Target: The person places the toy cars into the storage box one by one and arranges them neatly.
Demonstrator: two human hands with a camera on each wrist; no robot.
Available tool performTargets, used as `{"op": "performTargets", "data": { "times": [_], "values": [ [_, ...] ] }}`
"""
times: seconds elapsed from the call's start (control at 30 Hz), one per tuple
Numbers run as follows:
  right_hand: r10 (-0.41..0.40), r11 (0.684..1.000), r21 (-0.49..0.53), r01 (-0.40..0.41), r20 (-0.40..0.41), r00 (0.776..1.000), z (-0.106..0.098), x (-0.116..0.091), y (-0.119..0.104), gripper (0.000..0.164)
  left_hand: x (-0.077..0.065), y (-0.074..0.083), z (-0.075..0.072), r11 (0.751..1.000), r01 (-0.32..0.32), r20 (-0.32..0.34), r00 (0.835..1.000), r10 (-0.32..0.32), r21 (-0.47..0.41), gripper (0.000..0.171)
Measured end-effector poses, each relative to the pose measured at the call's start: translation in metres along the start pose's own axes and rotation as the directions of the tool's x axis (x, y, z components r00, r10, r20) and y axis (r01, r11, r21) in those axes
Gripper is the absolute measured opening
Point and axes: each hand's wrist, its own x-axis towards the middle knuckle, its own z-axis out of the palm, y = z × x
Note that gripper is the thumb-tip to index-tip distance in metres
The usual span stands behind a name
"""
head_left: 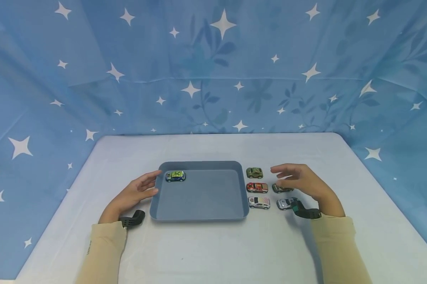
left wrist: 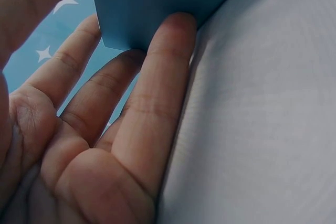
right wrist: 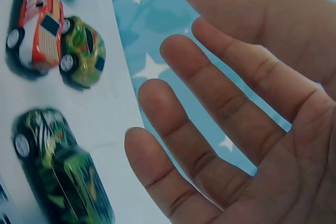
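A shallow blue-grey tray [head_left: 199, 197] lies on the table, with one yellow-green and blue toy car [head_left: 175, 176] in its far left corner. My left hand [head_left: 133, 194] rests its fingertips against the tray's left side; in the left wrist view the fingers [left wrist: 152, 93] touch the blue wall. My right hand [head_left: 300, 181] hovers with extended fingers above a dark green toy car [head_left: 281, 188], partly hiding it, and holds nothing. Beside the tray's right edge stand a camouflage-green car [head_left: 254, 172], a red car [head_left: 257, 187] and a white car [head_left: 259, 202]. A silver car [head_left: 286, 203] is below the right hand.
A white cloth covers the table [head_left: 185, 252]. Behind it hangs a blue curtain [head_left: 213, 106] with white stars. Black wrist cameras sit on the left wrist [head_left: 132, 219] and the right wrist [head_left: 306, 212].
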Motion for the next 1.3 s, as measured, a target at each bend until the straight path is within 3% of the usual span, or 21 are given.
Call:
{"op": "performTargets", "data": {
  "times": [0.67,1.3],
  "values": [
    [0.096,0.989,-0.115,-0.097,-0.018,0.995,-0.011,-0.005,0.023,0.041,0.000,-0.003,-0.001,1.000,0.001,0.001,1.000,-0.001,-0.021,0.070],
    [0.199,0.951,-0.239,-0.199,-0.024,0.980,-0.005,-0.004,0.030,0.047,0.001,0.001,0.001,1.000,-0.009,0.008,1.000,0.009,-0.028,0.069]
  ]
}}
